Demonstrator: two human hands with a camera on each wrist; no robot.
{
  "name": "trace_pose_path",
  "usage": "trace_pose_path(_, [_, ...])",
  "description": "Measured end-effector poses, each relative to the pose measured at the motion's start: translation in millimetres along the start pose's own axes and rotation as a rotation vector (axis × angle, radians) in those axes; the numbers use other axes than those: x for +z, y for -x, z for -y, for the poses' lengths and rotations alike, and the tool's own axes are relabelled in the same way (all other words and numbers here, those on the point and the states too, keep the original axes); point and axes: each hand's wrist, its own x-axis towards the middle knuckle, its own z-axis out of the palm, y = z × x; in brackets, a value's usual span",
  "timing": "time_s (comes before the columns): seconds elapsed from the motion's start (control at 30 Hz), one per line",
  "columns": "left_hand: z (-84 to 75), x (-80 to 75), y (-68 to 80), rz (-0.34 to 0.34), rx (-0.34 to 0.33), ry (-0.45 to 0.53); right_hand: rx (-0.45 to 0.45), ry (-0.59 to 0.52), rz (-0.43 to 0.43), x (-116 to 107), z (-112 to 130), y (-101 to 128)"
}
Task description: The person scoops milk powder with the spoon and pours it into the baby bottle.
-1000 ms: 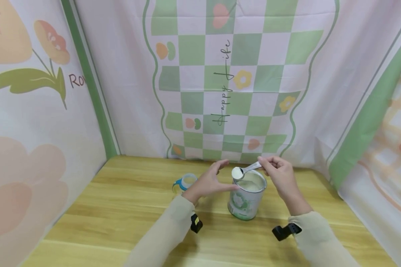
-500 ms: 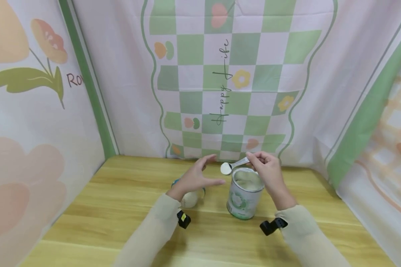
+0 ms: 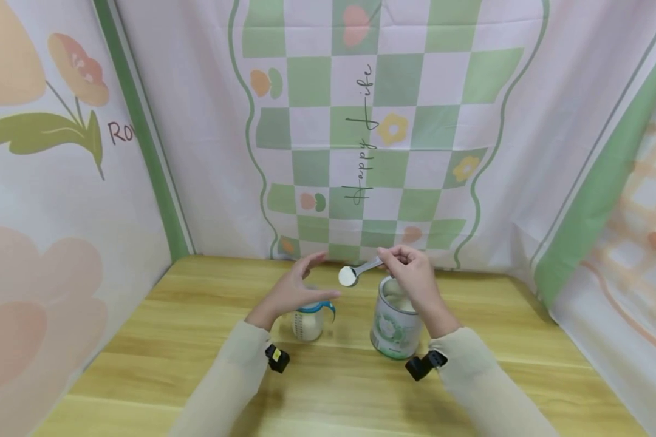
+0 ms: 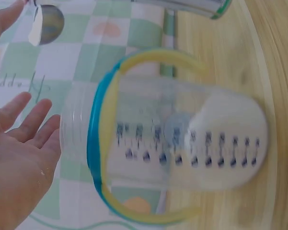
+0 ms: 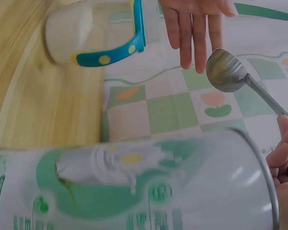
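My right hand (image 3: 415, 282) pinches the handle of a metal measuring spoon (image 3: 348, 276), its bowl heaped with white powder. The spoon is held level in the air, between the milk powder can (image 3: 395, 332) and a baby bottle (image 3: 308, 326). Behind and above the bottle, my left hand (image 3: 290, 294) is spread with thumb and fingers apart, holding nothing. In the left wrist view the clear bottle (image 4: 182, 134) has measuring marks, a blue-and-yellow handle ring and a whitish filling at its bottom. Its mouth is uncapped. The can stands open, with powder inside, below my right hand.
Both vessels stand on a wooden table (image 3: 339, 394). A checked green-and-white curtain (image 3: 361, 152) hangs behind it, and patterned cloths flank both sides. Black wrist cameras (image 3: 277, 358) are strapped over the sleeves.
The right hand has carried the loaded spoon left, from over the can toward the bottle. The left hand has moved left too, away from the can, uncovering the bottle's front. Can and bottle stay put.
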Motion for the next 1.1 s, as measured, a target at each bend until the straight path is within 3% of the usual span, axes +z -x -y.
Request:
trace_pose_path(0.43, [26.5,-19.2,20.9,-0.013,-0.084,-0.01,-0.029,-0.04,0.059,33,5,-6])
trace_pose_path(0.97, [48.6,-7.5,31.5,0.007,-0.165,0.019,-0.156,0.068,0.037,58,4,-5])
trace_pose_path(1.1, [51.8,-4.4,31.9,0.012,-0.158,0.019,-0.175,0.074,0.025,62,2,-5])
